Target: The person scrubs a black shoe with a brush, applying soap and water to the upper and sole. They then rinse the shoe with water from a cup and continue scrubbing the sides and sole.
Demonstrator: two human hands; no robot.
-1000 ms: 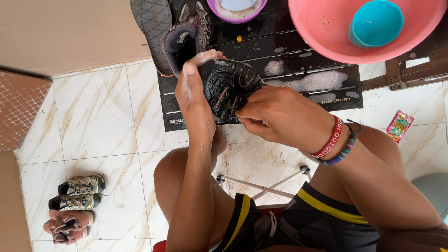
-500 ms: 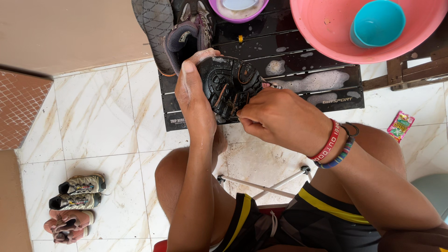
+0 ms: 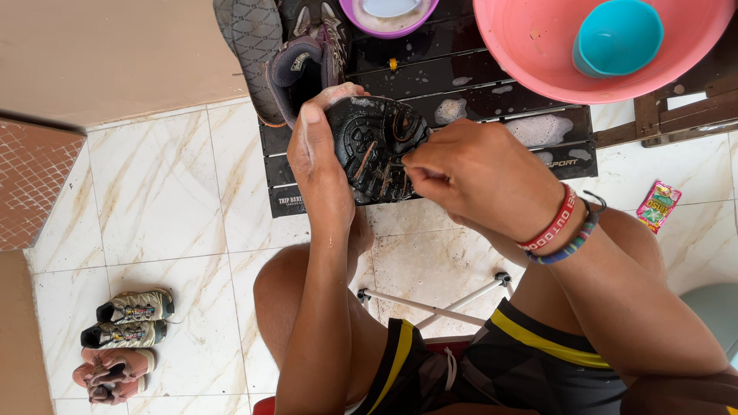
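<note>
While the left hand grips the black shoe sole-up, exposing its tread, the right hand pinches at the grooves, directly above the soapy black table.

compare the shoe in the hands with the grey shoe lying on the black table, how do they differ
The held shoe is turned sole-up, its dark tread showing wet and soapy; the grey shoe lies so that its opening and laces show. The left hand grips the held shoe while the right hand picks at its tread; nothing touches the grey shoe, which rests on the black table. Both are lugged outdoor shoes.
</note>
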